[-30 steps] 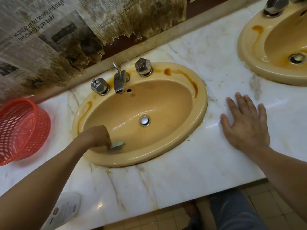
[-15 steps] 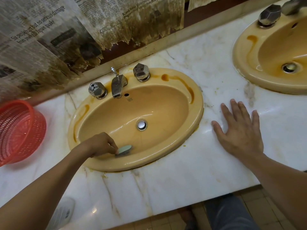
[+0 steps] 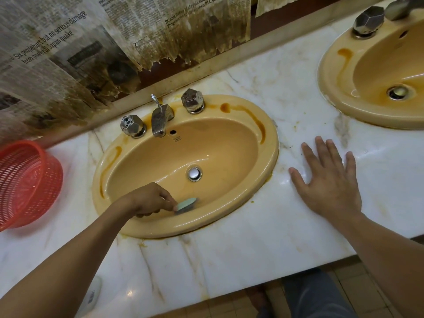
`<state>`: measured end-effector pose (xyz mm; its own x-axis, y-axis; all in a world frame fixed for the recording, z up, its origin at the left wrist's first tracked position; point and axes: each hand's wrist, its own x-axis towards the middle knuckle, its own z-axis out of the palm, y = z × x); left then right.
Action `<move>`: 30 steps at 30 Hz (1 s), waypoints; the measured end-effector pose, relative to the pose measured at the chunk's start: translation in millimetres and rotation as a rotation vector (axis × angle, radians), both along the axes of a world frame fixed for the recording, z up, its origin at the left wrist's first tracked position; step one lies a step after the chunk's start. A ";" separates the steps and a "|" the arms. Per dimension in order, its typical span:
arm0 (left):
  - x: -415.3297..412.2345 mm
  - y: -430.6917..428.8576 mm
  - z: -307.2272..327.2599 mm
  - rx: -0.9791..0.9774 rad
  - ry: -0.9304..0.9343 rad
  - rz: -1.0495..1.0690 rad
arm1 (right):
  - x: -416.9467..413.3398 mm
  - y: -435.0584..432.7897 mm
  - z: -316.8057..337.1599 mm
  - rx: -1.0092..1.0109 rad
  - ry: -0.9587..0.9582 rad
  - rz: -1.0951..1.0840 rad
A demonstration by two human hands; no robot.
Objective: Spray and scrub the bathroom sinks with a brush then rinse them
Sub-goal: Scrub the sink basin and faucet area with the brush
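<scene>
An oval yellow-orange sink (image 3: 268,157) is set into the white marble counter, with a chrome tap (image 3: 160,119), two faceted knobs and a shiny drain plug (image 3: 194,173). My left hand (image 3: 146,199) is shut on a small pale green brush (image 3: 186,204), whose bristles press on the near inner wall of the bowl. My right hand (image 3: 328,180) lies flat and open on the counter to the right of the sink. A second yellow sink (image 3: 332,72) shows at the top right, partly cut off by the frame.
A red mesh basket (image 3: 27,182) lies on its side at the left of the counter (image 3: 229,260). A white bottle (image 3: 93,294) lies near the front edge under my left arm. Stained newspaper (image 3: 68,42) covers the back wall. The counter's front edge drops to a tiled floor.
My left hand has slid the brush to the right along the near wall of the bowl. The right hand has stayed flat on the counter. The view has shifted slightly.
</scene>
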<state>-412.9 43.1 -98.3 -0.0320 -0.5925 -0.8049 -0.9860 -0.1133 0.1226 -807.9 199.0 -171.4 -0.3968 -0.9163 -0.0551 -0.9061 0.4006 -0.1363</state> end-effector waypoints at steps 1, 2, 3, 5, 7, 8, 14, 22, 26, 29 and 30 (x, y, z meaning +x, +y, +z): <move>-0.4 -1.6 -1.7 -0.035 -0.045 -0.057 | 0.2 0.2 -0.1 -0.004 0.001 -0.003; -1.5 -1.5 -1.7 -0.086 -0.117 -0.128 | 0.0 0.1 0.2 -0.006 0.001 -0.006; -4.1 0.5 -1.0 -0.122 -0.154 -0.176 | -0.1 -0.2 0.6 -0.007 -0.001 -0.006; -13.4 2.8 1.6 -0.033 -0.041 -0.108 | -0.1 -0.3 0.8 -0.009 -0.004 -0.007; -23.5 3.6 7.4 0.085 0.120 0.037 | 0.1 -0.5 0.6 -0.014 -0.002 -0.010; -27.8 4.3 9.3 0.092 0.140 0.048 | 0.6 -0.4 0.5 -0.018 -0.002 -0.012; -55.4 8.4 -5.7 0.082 0.222 0.083 | 0.5 -1.2 1.3 -0.019 0.010 -0.017; -114.6 0.7 -54.5 -0.317 -0.007 -0.171 | 0.2 -1.1 1.1 -0.018 0.012 -0.016; -123.0 3.3 -59.8 -0.406 -0.188 -0.270 | -0.2 -1.0 1.0 -0.014 0.011 -0.018; -121.5 -4.2 -56.5 -0.278 0.010 -0.132 | -0.4 -0.7 1.0 -0.021 0.007 -0.019; -118.8 -5.4 -53.3 -0.236 0.053 -0.092 | -0.2 -0.6 0.9 -0.021 0.007 -0.018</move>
